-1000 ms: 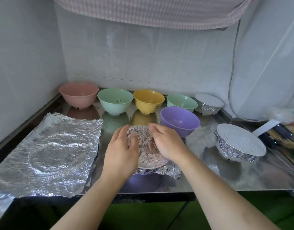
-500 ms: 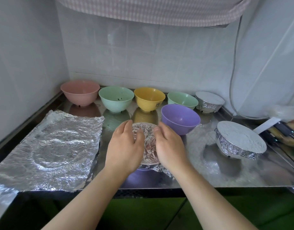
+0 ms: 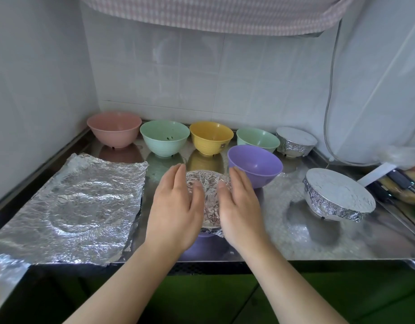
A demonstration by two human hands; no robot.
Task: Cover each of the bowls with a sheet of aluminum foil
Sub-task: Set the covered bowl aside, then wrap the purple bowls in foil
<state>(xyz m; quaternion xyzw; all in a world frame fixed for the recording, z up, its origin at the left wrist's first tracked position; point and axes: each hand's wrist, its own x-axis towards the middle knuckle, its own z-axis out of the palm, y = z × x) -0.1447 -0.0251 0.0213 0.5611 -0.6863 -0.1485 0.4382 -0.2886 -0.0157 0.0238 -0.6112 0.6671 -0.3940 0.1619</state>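
A bowl wrapped in crinkled foil (image 3: 210, 197) stands near the counter's front edge, with a strip of purple showing under the foil. My left hand (image 3: 174, 204) presses its left side and my right hand (image 3: 240, 204) its right side, fingers straight. Along the back wall stand uncovered bowls: pink (image 3: 114, 128), mint green (image 3: 164, 137), yellow (image 3: 211, 136), a second green (image 3: 258, 141). An uncovered purple bowl (image 3: 255, 164) sits just behind my right hand. Two foil-covered bowls stand at the right, one at the back (image 3: 295, 142) and one nearer (image 3: 337, 197).
A stack of loose foil sheets (image 3: 70, 206) lies flat on the left of the steel counter (image 3: 295, 242). Cables and dark objects (image 3: 396, 181) lie at the far right. White tiled walls close the left and back; the counter's front edge runs below my wrists.
My hands have slid from the top of the foil down to the bowl's two sides, folding the foil against the rim. The loose flap at the front right is now tucked closer.
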